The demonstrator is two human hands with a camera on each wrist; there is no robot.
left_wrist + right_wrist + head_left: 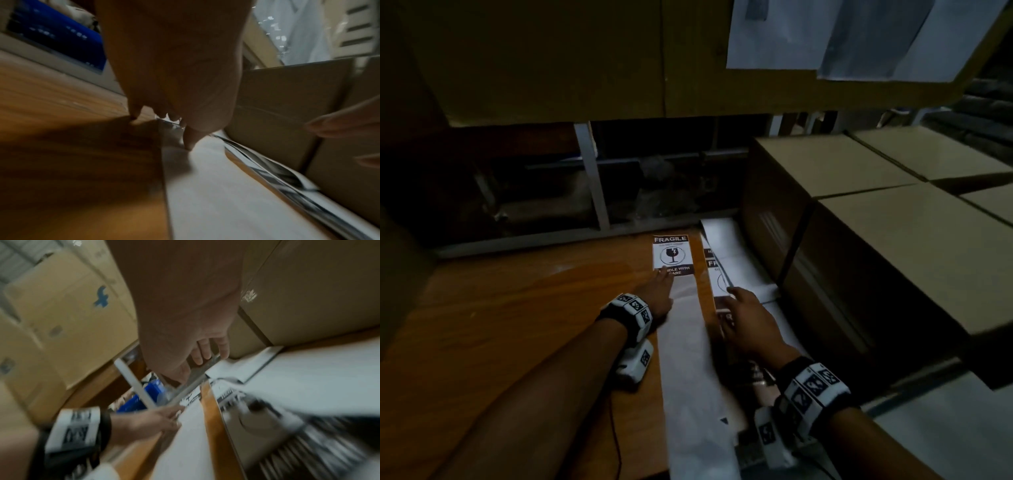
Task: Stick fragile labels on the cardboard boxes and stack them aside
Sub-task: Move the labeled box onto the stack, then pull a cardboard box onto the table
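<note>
The room is dim. On the wooden table (524,308) lies a long white backing strip (688,359) with one fragile label (673,255) at its far end, printed with a broken glass and "HANDLE WITH CARE". The left hand (656,295) reaches flat along this strip, its fingers (190,139) stretched out straight with the tips touching the near edge of the label and the paper; it has hold of nothing that I can see.

Just to the right lies a second label strip (717,274), partly lifted at one edge, with more white sheets (743,267) beneath it running up against the boxes. The right hand (748,320) rests over the near part of this strip, fingers loosely bent above the paper; whether they pinch the edge or only touch it I cannot tell, since the wrist view is blurred.

On the right side of the table stand closed cardboard boxes (887,246), side by side and touching, flaps shut, so their contents are hidden. More brown boxes (551,58) are stacked behind the table, above a metal frame (592,178). A blue bin (57,34) sits low behind that frame; what it holds is unclear
</note>
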